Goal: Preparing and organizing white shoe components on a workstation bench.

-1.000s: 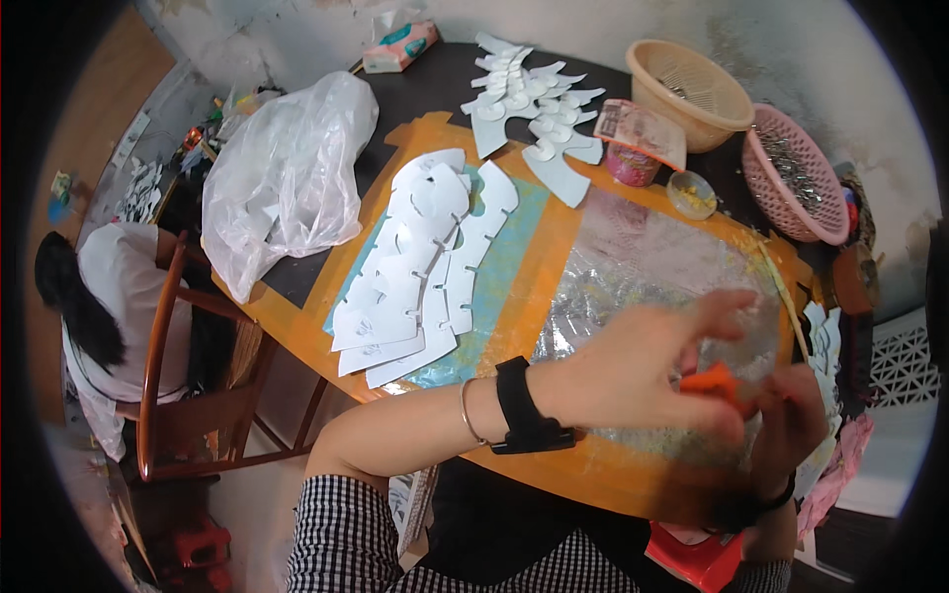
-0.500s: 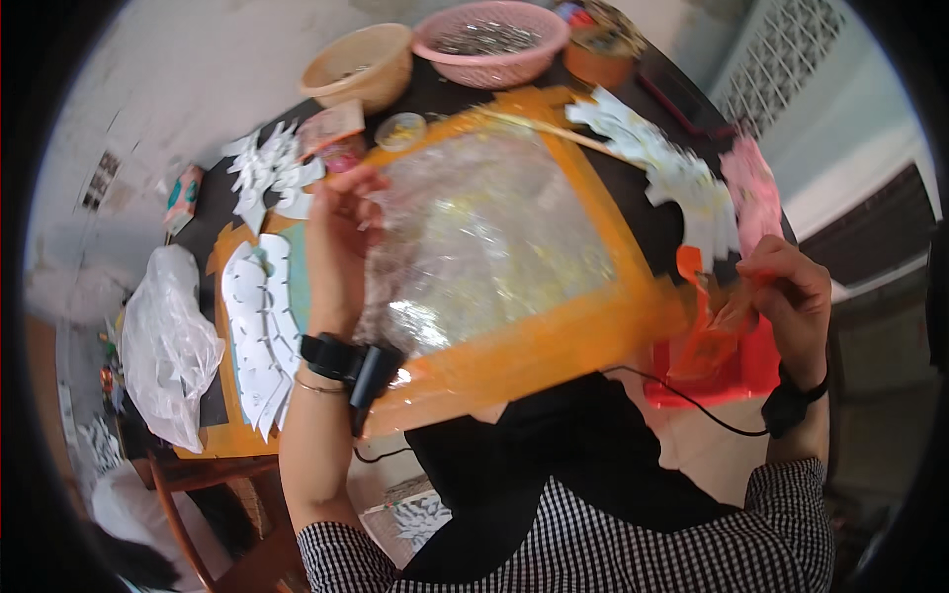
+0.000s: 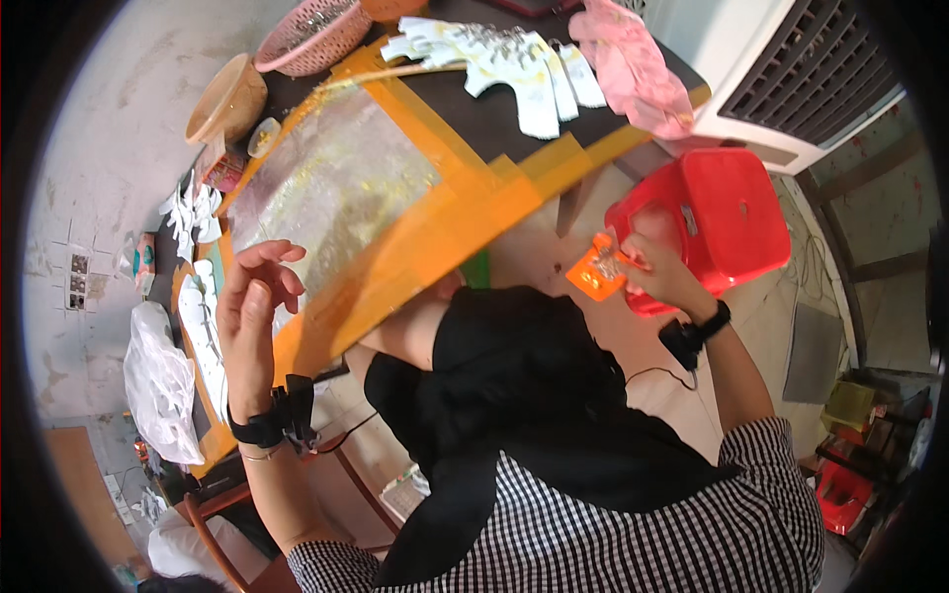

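Observation:
My left hand (image 3: 259,321) hovers over the near left part of a sheet-covered work area (image 3: 341,158), its fingers loosely curled and apart, with nothing in them. This surface looks glossy, with yellowish smears, and wide orange tape (image 3: 474,212) borders it. Off the table's right side, my right hand (image 3: 660,272) is closed on a small flat orange plastic piece (image 3: 596,275) with shiny bits on it; its exact kind is unclear. Just behind that hand stands a red plastic stool (image 3: 736,212).
White cut pieces (image 3: 539,94) and a pink cloth (image 3: 638,74) lie along the far table edge. A pink basket (image 3: 314,40) and a beige bowl (image 3: 227,99) stand far left. A clear plastic bag (image 3: 163,385) and white strips (image 3: 203,331) are on the left.
My view has turned to the right, bringing the whole stool in. My right hand has moved down beside the stool with the orange piece. My left hand stays over the left side of the sheet.

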`<state>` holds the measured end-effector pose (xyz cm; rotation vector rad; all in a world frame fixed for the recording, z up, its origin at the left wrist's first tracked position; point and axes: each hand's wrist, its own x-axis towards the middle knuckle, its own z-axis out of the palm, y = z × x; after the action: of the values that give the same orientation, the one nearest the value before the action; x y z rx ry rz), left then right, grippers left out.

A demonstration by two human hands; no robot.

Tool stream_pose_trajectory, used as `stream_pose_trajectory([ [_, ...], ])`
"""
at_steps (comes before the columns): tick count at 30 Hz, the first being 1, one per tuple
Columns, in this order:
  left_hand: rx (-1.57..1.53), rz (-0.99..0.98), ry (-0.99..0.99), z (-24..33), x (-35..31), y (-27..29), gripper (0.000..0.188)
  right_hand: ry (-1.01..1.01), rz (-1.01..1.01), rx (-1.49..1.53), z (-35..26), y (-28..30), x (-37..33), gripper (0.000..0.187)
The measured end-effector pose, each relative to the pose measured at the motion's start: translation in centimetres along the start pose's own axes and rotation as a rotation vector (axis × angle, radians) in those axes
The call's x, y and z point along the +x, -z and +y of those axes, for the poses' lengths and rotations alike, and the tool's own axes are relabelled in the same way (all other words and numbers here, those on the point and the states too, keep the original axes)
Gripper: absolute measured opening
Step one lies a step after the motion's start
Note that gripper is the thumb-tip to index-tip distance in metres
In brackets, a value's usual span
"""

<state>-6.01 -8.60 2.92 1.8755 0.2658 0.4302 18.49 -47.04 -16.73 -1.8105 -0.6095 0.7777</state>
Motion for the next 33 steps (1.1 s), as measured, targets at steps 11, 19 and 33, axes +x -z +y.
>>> stream_pose_trajectory([
  [11,0.696,0.231,-0.155,-4.3,-4.9,-5.9,0.053,0.007,-0.022,-0.083,6.0,-4.1,2.3,0.012],
  [19,0.739,0.329,-0.129,-4.1,-4.8,-6.8,0.048,0.023,0.246,-0.242,13.3,-7.6,5.5,0.019],
  [33,0.751,0.425,-0.132,-3.5,-4.7,-7.3,0.049,-0.251,0.015,0.537,13.1,-10.0,21.2,0.023],
])
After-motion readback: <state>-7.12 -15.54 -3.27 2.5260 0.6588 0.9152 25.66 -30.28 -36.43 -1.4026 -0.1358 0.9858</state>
